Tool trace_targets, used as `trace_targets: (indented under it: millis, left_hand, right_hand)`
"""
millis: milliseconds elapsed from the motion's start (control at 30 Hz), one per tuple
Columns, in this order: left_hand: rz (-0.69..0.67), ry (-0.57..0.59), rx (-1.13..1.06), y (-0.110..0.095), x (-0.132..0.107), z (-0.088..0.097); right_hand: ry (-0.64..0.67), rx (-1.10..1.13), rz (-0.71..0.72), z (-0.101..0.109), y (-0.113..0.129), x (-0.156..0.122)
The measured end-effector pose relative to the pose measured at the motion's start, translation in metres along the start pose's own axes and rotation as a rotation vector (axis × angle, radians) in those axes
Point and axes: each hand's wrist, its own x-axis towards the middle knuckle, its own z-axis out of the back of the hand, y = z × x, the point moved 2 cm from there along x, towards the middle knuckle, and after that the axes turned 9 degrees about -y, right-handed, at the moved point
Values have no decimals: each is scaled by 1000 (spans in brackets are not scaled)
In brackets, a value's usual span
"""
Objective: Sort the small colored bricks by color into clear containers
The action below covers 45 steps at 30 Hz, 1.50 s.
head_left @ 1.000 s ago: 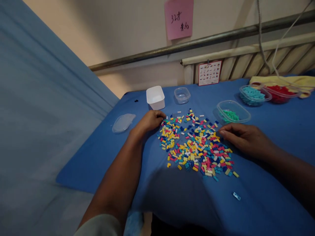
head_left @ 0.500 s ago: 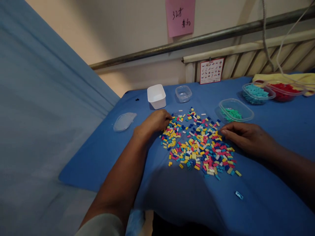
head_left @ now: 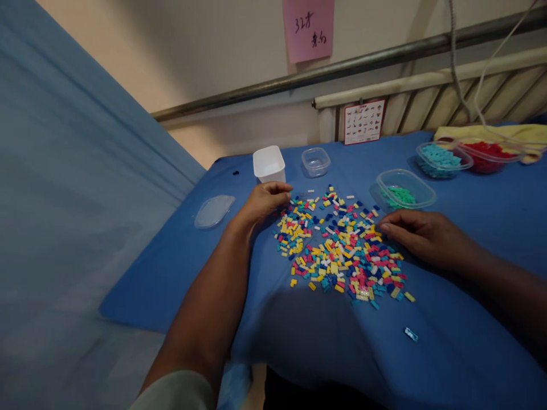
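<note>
A heap of small coloured bricks [head_left: 342, 250] in yellow, pink, blue, teal and white lies spread on the blue cloth [head_left: 470, 319]. My left hand [head_left: 265, 200] sits at the heap's far left edge, just in front of a white tub [head_left: 269, 163], fingers curled in a pinch on something I cannot make out. My right hand [head_left: 421, 234] rests on the cloth at the heap's right edge, fingers bent together, their tips touching the bricks; what they hold, if anything, is hidden.
A small clear tub [head_left: 315, 162] stands beside the white one. A clear dish of green bricks [head_left: 405, 188], one of teal bricks [head_left: 442, 159] and one of red bricks [head_left: 489, 155] stand at the right. A clear lid [head_left: 213, 210] lies left. One loose brick [head_left: 411, 334] lies near me.
My left hand has lifted from the heap's edge and moved a little further away, toward the white tub. My right hand has stayed almost still.
</note>
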Motion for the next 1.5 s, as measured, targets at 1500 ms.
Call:
trace_targets:
  millis: [1500]
  left_hand:
    - [-298, 62, 684, -17, 1, -8]
  right_hand:
    - [24, 73, 30, -3, 4, 3]
